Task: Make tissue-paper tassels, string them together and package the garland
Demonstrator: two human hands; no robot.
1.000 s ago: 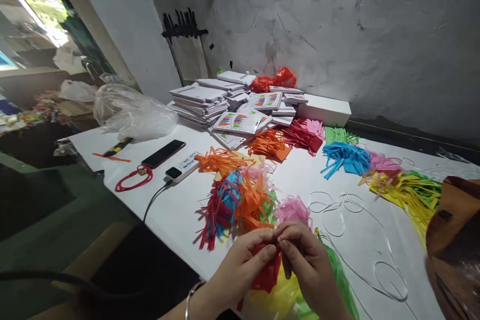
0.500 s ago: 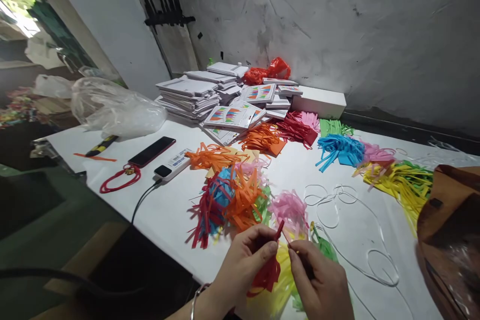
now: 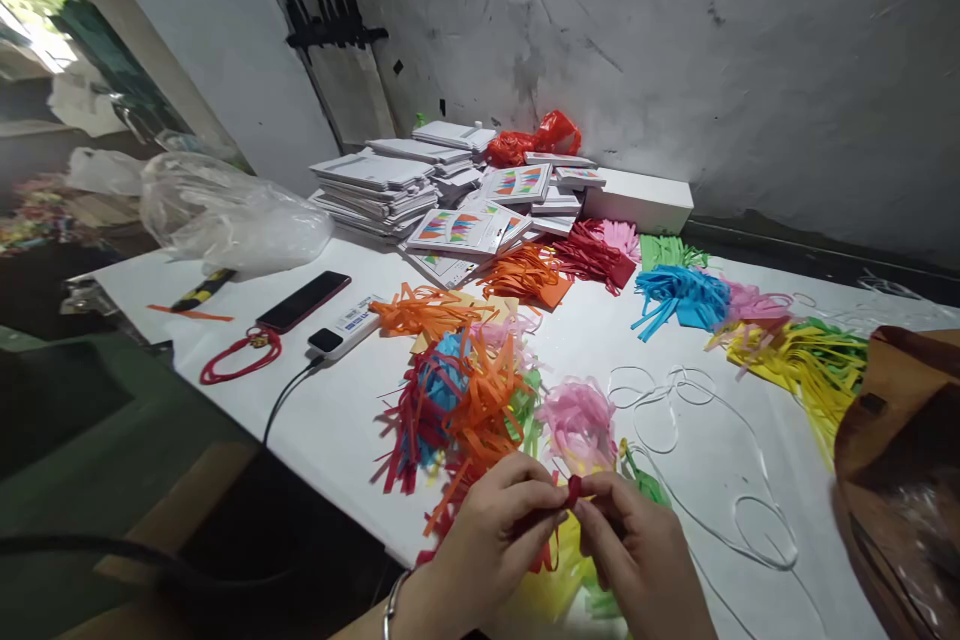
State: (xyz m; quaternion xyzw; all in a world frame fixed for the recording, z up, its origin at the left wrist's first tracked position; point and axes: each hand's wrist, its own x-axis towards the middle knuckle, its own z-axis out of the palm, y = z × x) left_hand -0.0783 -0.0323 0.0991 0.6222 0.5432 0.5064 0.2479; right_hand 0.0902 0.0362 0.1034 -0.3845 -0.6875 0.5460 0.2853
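Between both hands, near the front of the table, is a dark red tissue-paper tassel; only its small folded top shows clearly. My left hand pinches it from the left, with red strips hanging below the fingers. From the right, my right hand grips the same folded top between thumb and forefinger. Under and just beyond the hands lie a yellow tassel, a pink tassel and a green tassel. An orange tassel rests beyond my left hand. White string trails loosely to the right.
Stacked white cards and a white box stand along the wall. A phone, a power bank, a cutter and a plastic bag are at the left. Blue and yellow strips lie right, near a brown bag.
My hands have come together on the red tassel's top, which was upright in my left fingers. The hanging red strips are now mostly hidden behind my left hand.
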